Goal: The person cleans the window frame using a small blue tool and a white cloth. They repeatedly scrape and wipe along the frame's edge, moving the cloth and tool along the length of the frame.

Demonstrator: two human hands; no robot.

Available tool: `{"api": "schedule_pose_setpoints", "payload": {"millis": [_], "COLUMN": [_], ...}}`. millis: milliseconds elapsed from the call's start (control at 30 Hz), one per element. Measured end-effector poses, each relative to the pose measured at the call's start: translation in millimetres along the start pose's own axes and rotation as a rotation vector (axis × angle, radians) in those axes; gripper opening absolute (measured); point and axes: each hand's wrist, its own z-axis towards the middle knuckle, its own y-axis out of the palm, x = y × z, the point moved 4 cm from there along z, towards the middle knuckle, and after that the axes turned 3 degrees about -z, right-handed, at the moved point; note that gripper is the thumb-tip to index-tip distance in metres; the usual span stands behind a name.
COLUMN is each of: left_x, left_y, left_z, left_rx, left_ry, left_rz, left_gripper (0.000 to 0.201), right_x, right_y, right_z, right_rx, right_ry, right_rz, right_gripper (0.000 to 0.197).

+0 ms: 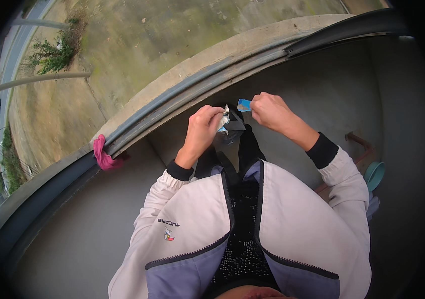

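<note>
I am standing on a balcony by its railing (192,94), holding a small foil wrapper (226,121) up in front of my chest; its top looks already torn open, and I judge the tearing nearly done, with the contents not yet out. My left hand (203,127) is closed around the crumpled silver and blue body of the wrapper. My right hand (271,109) pinches a small blue torn strip (244,104), seemingly held just apart from the wrapper.
</note>
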Motion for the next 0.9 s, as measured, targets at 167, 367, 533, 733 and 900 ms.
{"api": "schedule_pose_setpoints", "payload": {"millis": [167,367,533,733,900], "left_x": [-68.4,-139.0,-162.4,-178.2,-162.2], "left_y": [20.5,26.3,19.0,17.8,20.9], "left_z": [-49.4,-92.2,-114.3,-123.6,-114.9], "left_rx": [-0.094,-0.195,-0.240,-0.285,-0.271], "left_ry": [-0.140,-0.305,-0.335,-0.410,-0.335], "left_rz": [0.004,0.075,0.109,0.135,0.114], "left_gripper": [0.013,0.017,0.018,0.018,0.018], "right_x": [-8.9,4.2,13.9,12.3,13.2], "right_y": [146.0,327.7,428.0,468.8,452.2], "right_z": [-6.0,18.8,21.9,-1.4,-17.6], "right_rx": [-0.359,-0.447,-0.579,-0.470,-0.495], "right_ry": [0.270,0.611,0.979,1.134,1.146], "right_rz": [0.134,0.327,0.862,1.058,1.018], "right_gripper": [0.021,0.033,0.034,0.047,0.048]}}
